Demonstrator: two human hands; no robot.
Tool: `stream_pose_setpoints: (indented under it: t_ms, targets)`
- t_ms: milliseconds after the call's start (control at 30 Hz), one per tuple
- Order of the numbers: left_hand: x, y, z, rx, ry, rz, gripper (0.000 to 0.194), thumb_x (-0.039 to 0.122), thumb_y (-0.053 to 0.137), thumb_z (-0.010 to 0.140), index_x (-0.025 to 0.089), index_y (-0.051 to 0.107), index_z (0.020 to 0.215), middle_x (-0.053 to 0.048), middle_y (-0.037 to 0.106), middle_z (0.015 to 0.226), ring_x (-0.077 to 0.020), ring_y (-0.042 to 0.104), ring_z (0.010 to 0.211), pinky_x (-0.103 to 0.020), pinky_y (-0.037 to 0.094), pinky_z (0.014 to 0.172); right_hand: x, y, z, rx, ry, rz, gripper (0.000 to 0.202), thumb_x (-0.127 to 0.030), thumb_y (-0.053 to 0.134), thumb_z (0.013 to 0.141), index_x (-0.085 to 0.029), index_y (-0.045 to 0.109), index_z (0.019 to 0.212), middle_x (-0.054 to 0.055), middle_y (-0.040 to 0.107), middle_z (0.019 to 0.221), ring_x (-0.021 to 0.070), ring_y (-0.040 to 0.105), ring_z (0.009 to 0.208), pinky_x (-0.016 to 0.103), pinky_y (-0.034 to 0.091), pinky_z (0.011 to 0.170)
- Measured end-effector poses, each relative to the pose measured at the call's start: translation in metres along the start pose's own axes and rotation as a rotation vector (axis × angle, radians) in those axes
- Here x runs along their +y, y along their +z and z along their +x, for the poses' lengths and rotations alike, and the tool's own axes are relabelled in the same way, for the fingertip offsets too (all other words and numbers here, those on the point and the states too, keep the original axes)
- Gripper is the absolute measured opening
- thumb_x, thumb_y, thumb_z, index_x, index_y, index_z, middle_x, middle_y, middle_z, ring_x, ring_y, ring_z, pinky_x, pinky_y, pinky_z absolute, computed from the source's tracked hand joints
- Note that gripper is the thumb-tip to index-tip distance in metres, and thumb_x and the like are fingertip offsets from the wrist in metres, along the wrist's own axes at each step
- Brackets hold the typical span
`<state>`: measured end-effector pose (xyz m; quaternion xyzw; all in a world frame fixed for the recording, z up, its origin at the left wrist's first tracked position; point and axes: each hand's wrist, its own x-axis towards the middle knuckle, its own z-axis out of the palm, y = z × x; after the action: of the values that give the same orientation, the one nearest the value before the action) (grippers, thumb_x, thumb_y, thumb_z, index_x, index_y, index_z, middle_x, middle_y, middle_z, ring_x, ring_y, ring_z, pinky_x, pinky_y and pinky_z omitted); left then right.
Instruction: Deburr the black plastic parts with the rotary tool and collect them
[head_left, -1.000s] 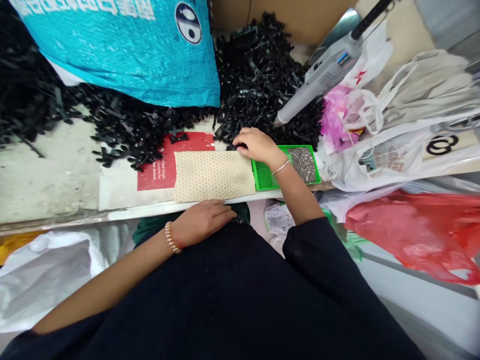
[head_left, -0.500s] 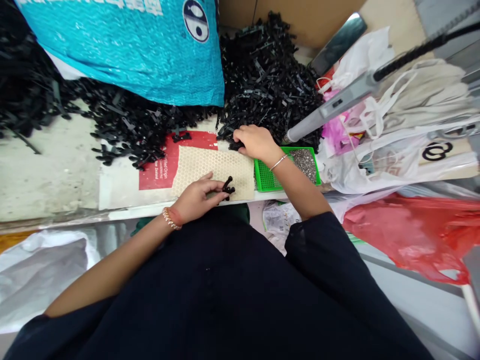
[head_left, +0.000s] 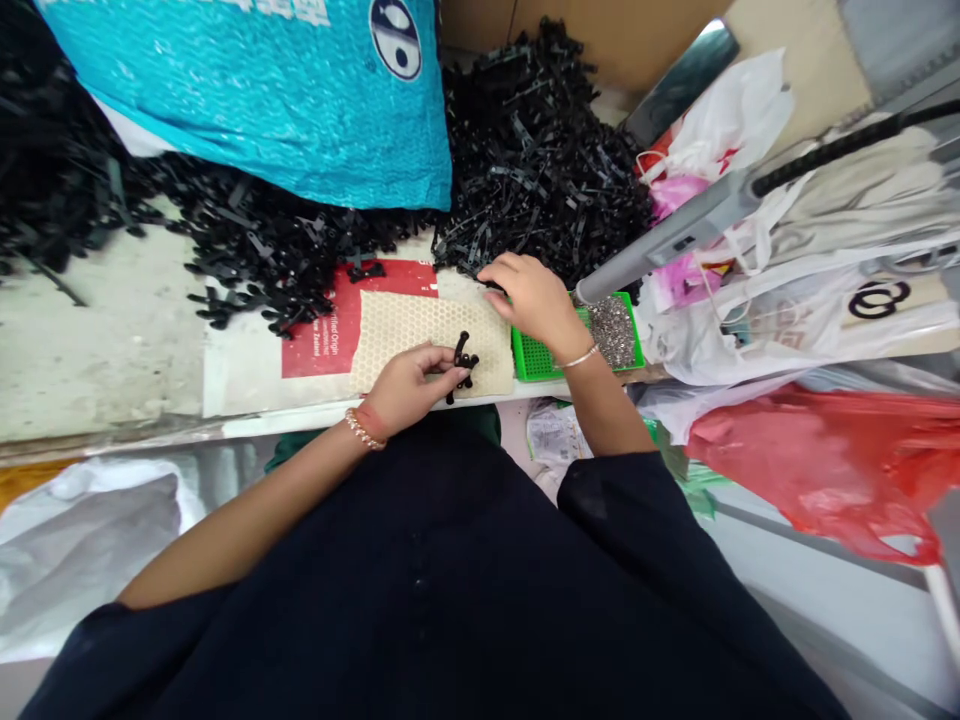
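Note:
My left hand (head_left: pixel 412 385) is closed, thumb and fingers pinching a small branched black plastic part (head_left: pixel 463 362) above the beige honeycomb-patterned mat (head_left: pixel 405 325). To its right, my right hand (head_left: pixel 531 302) is closed on a dark slim black piece (head_left: pixel 491 284) that shows at its fingertips; most of that piece is hidden. This hand is at the front of a large heap of black plastic parts (head_left: pixel 525 180). Under my right wrist lies a green perforated tray (head_left: pixel 536 358), with many small metal bits (head_left: pixel 611 332) in its right side.
A blue printed bag (head_left: pixel 262 110) lies over more black parts (head_left: pixel 255 245) at the left. The grey handle of a pole-like tool (head_left: pixel 667 235) slants in beside the tray. White plastic bags (head_left: pixel 720 120) and a red bag (head_left: pixel 817 470) are on the right.
My right hand has drawn slightly right and down from the heap's edge, a dark piece at its fingertips. My left hand has shifted a little right, and its black part is turned more upright.

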<state>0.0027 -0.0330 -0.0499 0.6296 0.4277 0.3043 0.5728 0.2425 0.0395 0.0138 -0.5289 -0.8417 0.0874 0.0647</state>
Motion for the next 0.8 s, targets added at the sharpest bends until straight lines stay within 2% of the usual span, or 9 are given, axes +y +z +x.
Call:
stream_pose_setpoints:
  t_ms: [67,133,200,233,267,333,433,633,800]
  targets:
    - [0.0,0.002,0.001,0.017,-0.056,-0.06,0.042,0.057,0.079,0.086,0.018,0.081,0.102,-0.01,0.084,0.097,-0.0277,0.079,0.09,-0.045,0.064,0.091,-0.001,-0.001,-0.023,0.1,-0.058,0.17,0.025,-0.027,0.053,0.106,-0.021,0.074,0.119,0.011,0.076,0.123,0.0263,0.068,0.111,0.043,0.054,0.098]
    - [0.0,0.006,0.002,0.036,-0.088,-0.132,0.047,0.06,0.082,0.084,0.018,0.081,0.104,-0.01,0.085,0.098,-0.0267,0.08,0.089,-0.042,0.065,0.087,-0.003,0.001,-0.048,0.242,-0.067,0.298,0.025,-0.037,0.053,0.108,-0.026,0.075,0.113,0.008,0.077,0.114,0.0245,0.071,0.103,0.042,0.057,0.092]
    - [0.001,0.011,0.003,0.066,-0.099,-0.185,0.049,0.061,0.084,0.083,0.017,0.081,0.103,-0.01,0.085,0.098,-0.0257,0.08,0.088,-0.04,0.065,0.087,-0.006,0.007,-0.072,0.363,-0.028,0.33,0.025,-0.047,0.058,0.105,-0.029,0.075,0.108,0.007,0.078,0.109,0.0252,0.072,0.101,0.044,0.058,0.089]
    - [0.001,0.013,0.003,0.084,-0.099,-0.199,0.049,0.061,0.085,0.082,0.016,0.081,0.102,-0.01,0.085,0.098,-0.0254,0.079,0.088,-0.04,0.065,0.087,-0.008,0.012,-0.083,0.378,-0.017,0.31,0.026,-0.051,0.063,0.103,-0.029,0.075,0.107,0.007,0.079,0.108,0.0261,0.072,0.102,0.046,0.058,0.092]
    - [0.001,0.016,0.003,0.102,-0.099,-0.208,0.049,0.061,0.085,0.082,0.016,0.081,0.102,-0.011,0.085,0.098,-0.0253,0.079,0.088,-0.039,0.064,0.088,-0.011,0.016,-0.094,0.348,-0.021,0.273,0.027,-0.054,0.067,0.1,-0.03,0.076,0.108,0.007,0.08,0.109,0.0272,0.073,0.105,0.05,0.057,0.098]
    - [0.001,0.02,0.003,0.138,-0.101,-0.221,0.051,0.061,0.086,0.081,0.015,0.082,0.102,-0.011,0.085,0.099,-0.0254,0.079,0.089,-0.039,0.064,0.087,-0.017,0.027,-0.111,0.193,-0.078,0.173,0.032,-0.057,0.073,0.096,-0.031,0.079,0.115,0.007,0.082,0.117,0.0293,0.073,0.114,0.057,0.05,0.116]
    - [0.003,0.025,0.002,0.177,-0.118,-0.236,0.053,0.062,0.088,0.078,0.015,0.082,0.103,-0.012,0.086,0.101,-0.026,0.079,0.09,-0.039,0.064,0.086,-0.021,0.04,-0.127,0.01,-0.153,0.048,0.033,-0.052,0.068,0.102,-0.035,0.078,0.128,0.005,0.081,0.13,0.0302,0.07,0.126,0.066,0.031,0.133]
    - [0.009,0.03,0.008,0.183,-0.145,-0.259,0.056,0.064,0.091,0.074,0.016,0.081,0.101,-0.012,0.085,0.104,-0.0264,0.079,0.094,-0.04,0.064,0.091,-0.014,0.043,-0.132,0.047,-0.068,0.015,0.029,-0.037,0.061,0.107,-0.038,0.079,0.128,0.002,0.082,0.134,0.0316,0.066,0.135,0.074,0.026,0.134]
    - [0.013,0.038,0.013,0.17,-0.17,-0.301,0.056,0.062,0.094,0.07,0.015,0.081,0.099,-0.011,0.084,0.1,-0.0238,0.077,0.088,-0.037,0.065,0.084,-0.014,0.047,-0.136,0.093,-0.093,0.027,0.028,-0.035,0.06,0.107,-0.034,0.079,0.128,0.003,0.082,0.134,0.031,0.065,0.138,0.072,0.027,0.137]
